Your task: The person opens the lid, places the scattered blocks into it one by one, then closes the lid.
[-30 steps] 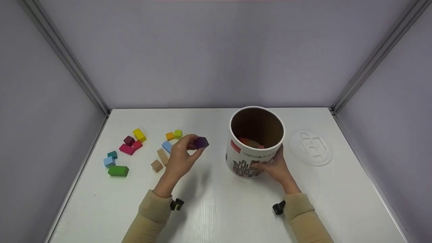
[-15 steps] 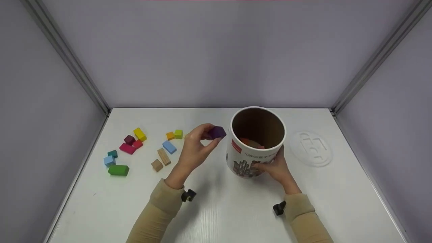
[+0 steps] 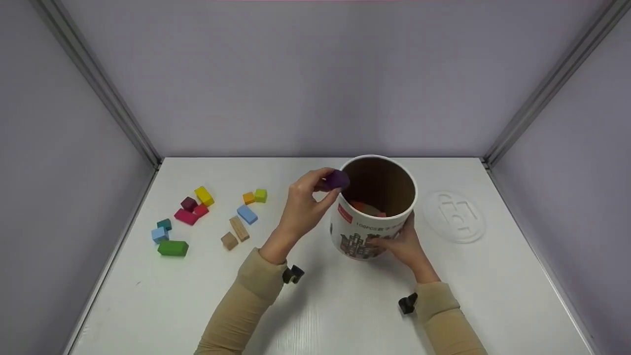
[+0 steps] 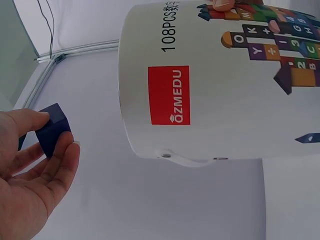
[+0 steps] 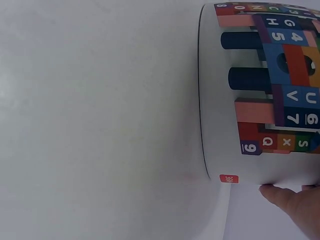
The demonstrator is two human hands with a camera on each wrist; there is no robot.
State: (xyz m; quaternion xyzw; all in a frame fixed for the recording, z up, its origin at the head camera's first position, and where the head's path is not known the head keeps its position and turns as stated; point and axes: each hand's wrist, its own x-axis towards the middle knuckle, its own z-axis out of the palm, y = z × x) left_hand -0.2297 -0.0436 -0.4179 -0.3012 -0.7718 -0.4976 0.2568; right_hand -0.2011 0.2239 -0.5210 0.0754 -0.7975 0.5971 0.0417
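Note:
Between thumb and fingers my left hand (image 3: 303, 206) pinches a purple toy block (image 3: 337, 180), held at the left rim of a white printed bucket (image 3: 367, 224). In the left wrist view the block (image 4: 52, 131) looks dark blue and stands apart from the bucket's wall (image 4: 150, 45). My right hand (image 3: 405, 246) grips the bucket low on its right side, thumb across the printed front. Some red and orange pieces (image 3: 367, 209) lie inside the bucket; its far bottom is in shadow. The right wrist view shows part of the right hand (image 5: 295, 205) against the bucket.
A clear round lid (image 3: 454, 217) lies right of the bucket. At the left are several loose blocks, among them a green block (image 3: 173, 248), a yellow block (image 3: 204, 196), a blue block (image 3: 247, 214) and a wooden block (image 3: 239, 229). Grey walls stand around the white table (image 3: 315, 315).
My left hand has carried the purple block rightward and up, from over the table's middle to the bucket's rim. The right hand and bucket have stayed nearly still.

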